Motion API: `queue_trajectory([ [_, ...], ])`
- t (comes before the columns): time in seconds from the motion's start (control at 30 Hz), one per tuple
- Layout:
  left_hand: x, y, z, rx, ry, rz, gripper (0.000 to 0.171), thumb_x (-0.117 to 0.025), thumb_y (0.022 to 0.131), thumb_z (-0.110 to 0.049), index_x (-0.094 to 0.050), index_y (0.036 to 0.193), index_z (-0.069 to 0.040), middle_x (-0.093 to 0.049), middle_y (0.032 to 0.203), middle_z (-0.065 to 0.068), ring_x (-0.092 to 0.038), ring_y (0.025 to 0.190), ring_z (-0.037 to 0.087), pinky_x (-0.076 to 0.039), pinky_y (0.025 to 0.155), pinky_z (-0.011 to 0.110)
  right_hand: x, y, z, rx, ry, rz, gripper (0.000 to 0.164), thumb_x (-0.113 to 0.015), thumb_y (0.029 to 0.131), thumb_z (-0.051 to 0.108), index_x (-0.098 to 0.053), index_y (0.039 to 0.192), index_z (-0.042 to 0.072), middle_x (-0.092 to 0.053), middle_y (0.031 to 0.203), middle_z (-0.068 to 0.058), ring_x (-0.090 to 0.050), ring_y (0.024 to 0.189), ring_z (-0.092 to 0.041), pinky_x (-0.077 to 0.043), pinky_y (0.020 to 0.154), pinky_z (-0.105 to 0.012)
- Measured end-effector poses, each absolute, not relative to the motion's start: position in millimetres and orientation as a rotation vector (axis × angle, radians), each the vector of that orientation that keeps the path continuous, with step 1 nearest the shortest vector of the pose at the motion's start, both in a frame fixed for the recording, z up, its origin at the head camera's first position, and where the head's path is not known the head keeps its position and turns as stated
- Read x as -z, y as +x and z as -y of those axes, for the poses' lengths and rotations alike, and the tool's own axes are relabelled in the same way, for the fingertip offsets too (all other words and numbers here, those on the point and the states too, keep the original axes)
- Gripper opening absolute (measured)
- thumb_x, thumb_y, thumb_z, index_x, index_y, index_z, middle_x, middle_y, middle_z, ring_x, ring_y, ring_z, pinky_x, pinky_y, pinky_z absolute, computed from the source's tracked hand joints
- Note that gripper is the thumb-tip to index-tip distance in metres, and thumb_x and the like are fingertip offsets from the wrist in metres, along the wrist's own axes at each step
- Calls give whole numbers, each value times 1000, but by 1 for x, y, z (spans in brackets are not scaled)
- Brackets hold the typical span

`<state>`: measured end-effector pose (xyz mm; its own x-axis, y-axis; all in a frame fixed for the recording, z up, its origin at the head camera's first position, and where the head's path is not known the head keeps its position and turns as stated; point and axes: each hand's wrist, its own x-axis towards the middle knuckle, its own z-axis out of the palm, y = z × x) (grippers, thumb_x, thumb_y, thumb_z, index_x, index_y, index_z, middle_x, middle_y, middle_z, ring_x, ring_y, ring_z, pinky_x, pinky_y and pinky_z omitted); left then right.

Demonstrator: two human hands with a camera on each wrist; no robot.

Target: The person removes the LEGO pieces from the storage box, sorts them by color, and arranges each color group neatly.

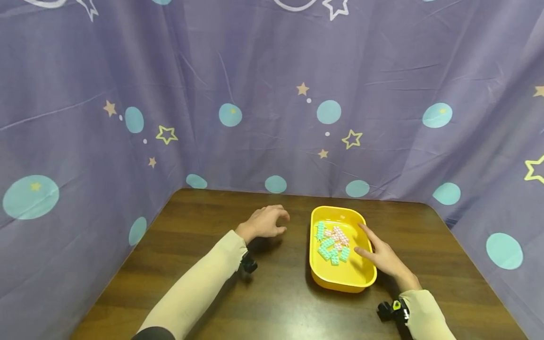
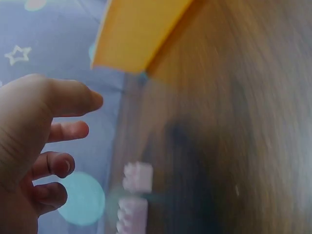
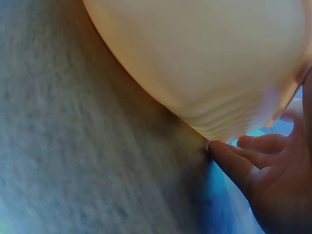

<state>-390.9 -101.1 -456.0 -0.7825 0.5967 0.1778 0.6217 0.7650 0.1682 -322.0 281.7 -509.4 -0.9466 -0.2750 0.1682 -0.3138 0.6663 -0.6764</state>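
Note:
A yellow plastic tub (image 1: 343, 278) stands on the wooden table, with several mint-green toy bricks (image 1: 326, 249) and pink toy bricks (image 1: 340, 235) inside. My right hand (image 1: 388, 259) is at the tub's right rim, its thumb and fingers spread and fairly straight; in the right wrist view fingertips reach the tub's wall (image 3: 214, 107). To the left of the tub, my left hand (image 1: 265, 222) hovers over the table, fingers loosely bent, holding nothing. In the left wrist view two pink brick pieces (image 2: 139, 177) lie on the table near those fingers; the hand hides them from the head view.
The brown table (image 1: 276, 302) extends around the tub on every side. A purple curtain (image 1: 255, 141) with stars and blue ovals hangs along the back and both sides.

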Motion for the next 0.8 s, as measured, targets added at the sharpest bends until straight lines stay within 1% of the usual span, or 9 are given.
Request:
queue_trajectory([
  [0.1,450,-388,90,406,-1035,2792,29,-70,84,-33,-69,112,-22,-63,112,-9,-64,101,17,-53,78,34,511,-321,-282,-1175,498,2814,77,-63,92,38,-25,154,14,-31,153,-27,-37,134,-51,-31,104,-67],
  [0.2,446,-384,78,474,-1088,2748,27,-69,86,-31,-70,111,-20,-64,112,-8,-65,103,19,-53,80,35,514,-321,-282,-1189,499,2807,76,-63,93,37,-25,154,13,-31,153,-27,-36,134,-50,-30,104,-66],
  [0.33,443,-377,61,538,-1145,2700,24,-69,87,-30,-70,109,-21,-64,111,-10,-64,102,15,-52,82,31,515,-320,-282,-1193,500,2807,76,-64,92,37,-25,154,14,-32,152,-27,-37,134,-50,-31,104,-66],
  [0.43,441,-374,48,592,-1189,2659,25,-70,86,-27,-71,109,-18,-64,108,-9,-64,99,13,-51,82,28,514,-319,-282,-1193,509,2804,76,-64,92,36,-25,154,13,-32,152,-28,-37,134,-51,-31,104,-66],
  [0.63,442,-376,21,639,-1271,2606,26,-68,87,-24,-70,111,-13,-65,108,-4,-64,95,17,-49,83,24,511,-320,-285,-1180,499,2827,77,-63,93,37,-24,154,13,-31,152,-28,-37,133,-51,-31,104,-66],
  [0.73,444,-379,10,615,-1292,2603,26,-68,87,-24,-70,111,-13,-66,110,-2,-62,100,16,-47,90,26,510,-323,-285,-1171,500,2837,77,-63,93,38,-23,155,14,-31,153,-28,-37,133,-51,-31,104,-66],
  [0.8,445,-382,3,595,-1298,2608,26,-69,87,-23,-70,111,-12,-67,111,-2,-61,105,16,-44,100,30,509,-326,-284,-1174,505,2841,78,-63,93,38,-22,155,15,-30,153,-28,-37,134,-51,-31,104,-66],
])
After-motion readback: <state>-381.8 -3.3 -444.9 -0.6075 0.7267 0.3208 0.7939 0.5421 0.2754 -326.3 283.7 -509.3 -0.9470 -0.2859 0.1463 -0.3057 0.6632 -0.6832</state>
